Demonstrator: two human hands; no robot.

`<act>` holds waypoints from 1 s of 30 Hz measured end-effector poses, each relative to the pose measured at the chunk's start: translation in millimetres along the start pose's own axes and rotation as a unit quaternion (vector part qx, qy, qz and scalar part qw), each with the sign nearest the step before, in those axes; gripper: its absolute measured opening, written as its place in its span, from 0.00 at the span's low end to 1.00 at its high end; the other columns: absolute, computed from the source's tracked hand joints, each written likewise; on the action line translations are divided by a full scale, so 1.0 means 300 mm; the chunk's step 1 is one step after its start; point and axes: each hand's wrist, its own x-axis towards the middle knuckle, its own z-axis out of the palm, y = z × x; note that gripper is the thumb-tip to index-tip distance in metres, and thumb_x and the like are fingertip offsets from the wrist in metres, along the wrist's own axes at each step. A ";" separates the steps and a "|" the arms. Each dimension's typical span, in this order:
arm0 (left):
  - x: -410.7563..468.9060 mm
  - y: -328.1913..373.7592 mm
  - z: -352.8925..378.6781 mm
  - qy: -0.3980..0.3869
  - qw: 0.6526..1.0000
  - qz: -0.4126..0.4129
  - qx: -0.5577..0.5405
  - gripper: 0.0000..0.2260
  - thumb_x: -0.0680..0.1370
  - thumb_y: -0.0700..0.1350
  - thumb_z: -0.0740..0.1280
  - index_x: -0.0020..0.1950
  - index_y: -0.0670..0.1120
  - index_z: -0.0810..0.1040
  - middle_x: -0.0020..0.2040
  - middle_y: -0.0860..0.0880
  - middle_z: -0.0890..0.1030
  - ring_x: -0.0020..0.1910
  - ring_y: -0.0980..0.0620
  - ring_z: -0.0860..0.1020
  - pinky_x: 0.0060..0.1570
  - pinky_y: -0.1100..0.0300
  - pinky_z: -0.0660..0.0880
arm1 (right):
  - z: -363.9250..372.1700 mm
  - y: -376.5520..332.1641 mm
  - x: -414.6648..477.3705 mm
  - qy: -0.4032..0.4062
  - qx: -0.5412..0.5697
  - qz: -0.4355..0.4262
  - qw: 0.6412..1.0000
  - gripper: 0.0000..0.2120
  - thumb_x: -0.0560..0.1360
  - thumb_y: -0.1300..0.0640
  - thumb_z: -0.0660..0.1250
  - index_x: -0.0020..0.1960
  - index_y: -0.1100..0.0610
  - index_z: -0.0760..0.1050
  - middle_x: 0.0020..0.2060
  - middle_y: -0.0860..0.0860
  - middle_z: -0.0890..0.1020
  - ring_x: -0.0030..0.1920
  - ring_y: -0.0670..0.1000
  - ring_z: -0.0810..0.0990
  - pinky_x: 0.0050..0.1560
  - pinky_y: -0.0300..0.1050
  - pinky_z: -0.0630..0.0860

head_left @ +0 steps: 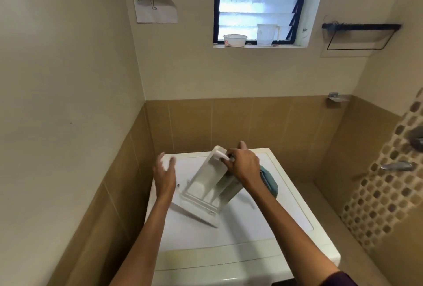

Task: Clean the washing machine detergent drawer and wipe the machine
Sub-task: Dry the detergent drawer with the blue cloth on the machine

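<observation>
Drawer (201, 185) was out, tilted on machine (251, 228), gripped by right hand (243, 166); left hand (164, 175) was open; wiping judged pending.

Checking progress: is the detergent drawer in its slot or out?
Out. The detergent drawer stands tilted on top of the washing machine, its raised far end gripped by the right hand.

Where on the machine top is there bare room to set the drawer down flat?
Bare: the front strip of the washing machine top, between the drawer and the front edge. Crowded: the back, with left hand, right hand and teal cloth.
</observation>
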 end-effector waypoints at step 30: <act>-0.119 -0.087 0.083 -0.076 0.995 -0.028 0.054 0.17 0.77 0.33 0.63 0.66 0.36 0.71 0.63 0.38 0.75 0.63 0.39 0.73 0.60 0.55 0.70 | 0.008 -0.198 0.138 -0.282 0.101 -0.224 0.927 0.13 0.73 0.65 0.68 0.57 0.58 0.79 0.54 0.53 0.82 0.45 0.45 0.78 0.45 0.31 0.71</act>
